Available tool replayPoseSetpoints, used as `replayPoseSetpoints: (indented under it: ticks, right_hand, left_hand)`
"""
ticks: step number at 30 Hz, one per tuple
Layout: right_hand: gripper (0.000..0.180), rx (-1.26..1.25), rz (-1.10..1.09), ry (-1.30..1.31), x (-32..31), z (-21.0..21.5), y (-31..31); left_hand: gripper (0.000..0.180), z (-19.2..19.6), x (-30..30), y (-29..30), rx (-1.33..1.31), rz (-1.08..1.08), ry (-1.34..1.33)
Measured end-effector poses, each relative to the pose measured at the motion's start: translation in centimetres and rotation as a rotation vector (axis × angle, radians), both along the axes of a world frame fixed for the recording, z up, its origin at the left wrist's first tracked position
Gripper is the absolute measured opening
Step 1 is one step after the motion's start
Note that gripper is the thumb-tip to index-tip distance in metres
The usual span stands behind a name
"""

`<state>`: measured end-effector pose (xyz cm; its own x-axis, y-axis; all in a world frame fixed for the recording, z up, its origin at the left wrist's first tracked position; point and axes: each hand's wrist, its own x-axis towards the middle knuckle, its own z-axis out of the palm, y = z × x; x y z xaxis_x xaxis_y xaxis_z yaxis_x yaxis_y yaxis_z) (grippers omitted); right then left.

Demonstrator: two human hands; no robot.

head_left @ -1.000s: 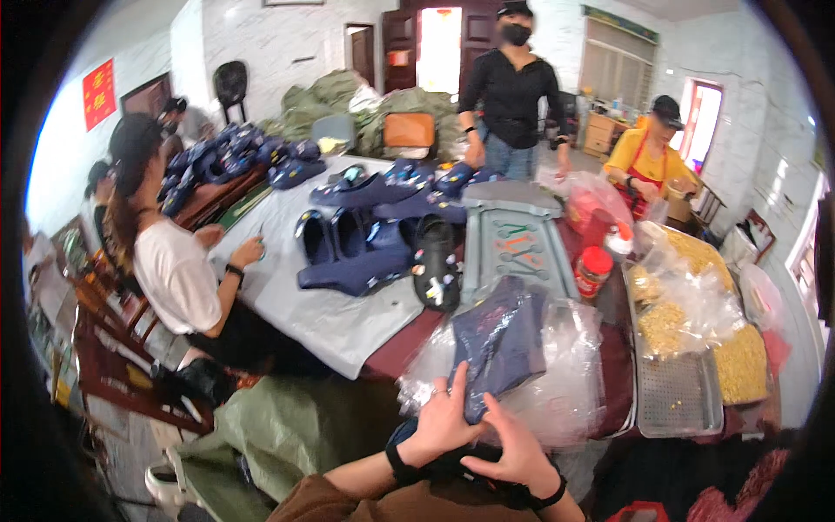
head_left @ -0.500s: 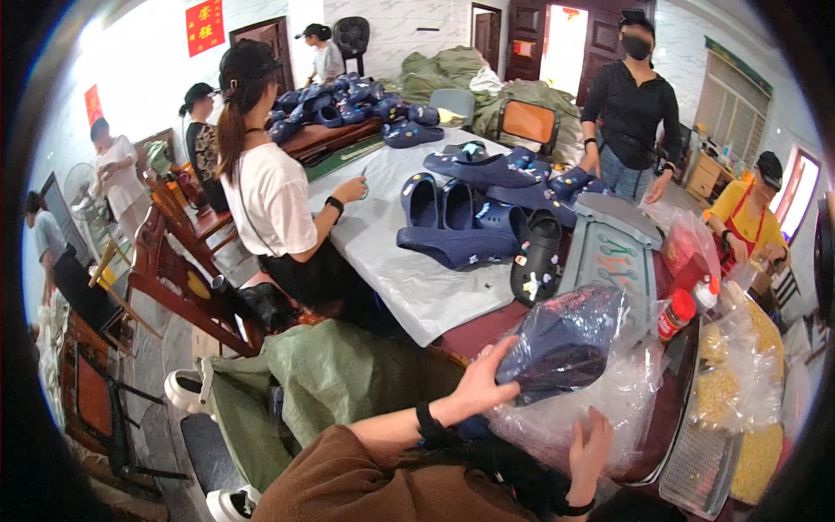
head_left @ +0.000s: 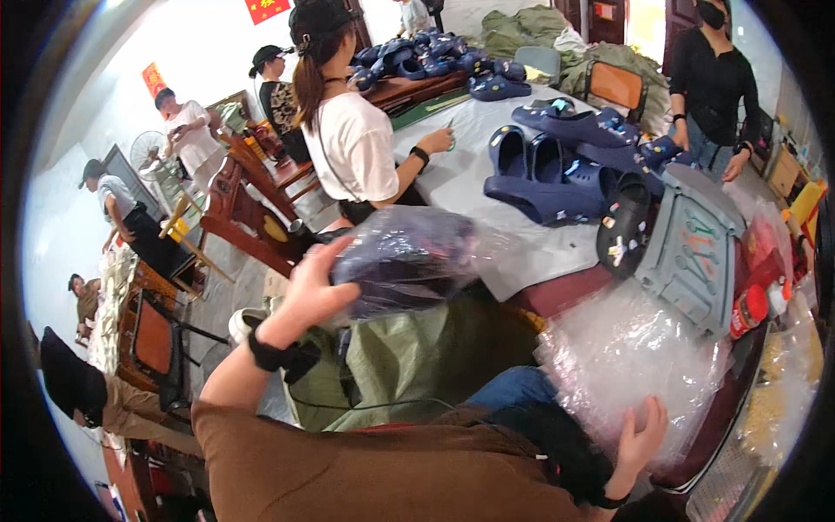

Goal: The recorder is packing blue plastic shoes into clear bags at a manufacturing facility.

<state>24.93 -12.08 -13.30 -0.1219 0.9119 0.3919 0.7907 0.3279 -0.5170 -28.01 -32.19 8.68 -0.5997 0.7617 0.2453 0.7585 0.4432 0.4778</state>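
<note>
My left hand [head_left: 317, 283] grips a clear plastic bag of navy clogs [head_left: 404, 270], held in the air above an open green woven sack [head_left: 417, 357]. The bag's loose end trails to the right. Over a stack of clear plastic bags [head_left: 635, 361] at the table's near edge is my right hand [head_left: 642, 431], its fingers apart and nothing gripped; whether it touches the stack I cannot tell. Beyond lie loose navy clogs [head_left: 548, 196] with small charms, and a black clog [head_left: 623, 228] stands beside them.
A grey plastic tray [head_left: 687, 248] and a red-capped jar [head_left: 748, 309] lie right of the clogs. A person in a white shirt [head_left: 352, 143] stands at the table's left side, another in black [head_left: 718, 96] at the far right. Wooden chairs [head_left: 239, 209] stand on the left.
My left hand has carried the bagged clogs leftward from over the plastic bags to above the green sack. The view has swung left. My right hand stays by the plastic bags.
</note>
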Motion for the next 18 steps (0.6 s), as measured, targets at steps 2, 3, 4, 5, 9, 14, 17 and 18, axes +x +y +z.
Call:
replayPoseSetpoints:
  ticks: [2,3,4,5,9,14,17,18]
  right_hand:
    - [0.045,0.038,-0.013,-0.035,-0.4,0.4,-0.1]
    - [0.045,0.025,-0.009,-0.032,-0.5,0.3,-0.1]
    - [0.045,0.026,-0.016,-0.062,-0.4,0.2,0.2]
    - [0.045,0.028,-0.027,-0.093,-0.5,0.2,0.2]
    - [0.043,0.037,-0.039,-0.084,-1.1,0.9,-0.1]
    - [0.04,0.039,-0.023,-0.047,-1.3,0.9,-0.2]
    - [0.039,0.045,-0.031,-0.043,-1.3,0.8,-0.4]
    - [0.039,0.048,-0.037,-0.043,-1.2,0.7,-0.5]
  left_hand:
    - [0.076,1.7,-1.2,-4.7,-0.065,0.122,0.159]
    - [0.074,2.3,-1.4,-6.7,-0.114,0.203,0.196]
    - [0.073,2.5,-1.6,-8.8,-0.212,0.296,0.282]
    - [0.071,2.9,-1.4,-10.4,-0.291,0.344,0.341]
    - [0.071,0.8,-0.6,-15.1,-0.406,0.325,0.489]
    - [0.071,-5.8,0.6,-12.4,-0.517,0.149,0.155]
    - [0.077,-13.9,1.9,-11.1,-0.527,-0.021,0.023]
    - [0.077,-16.2,2.0,-11.2,-0.474,-0.02,0.022]
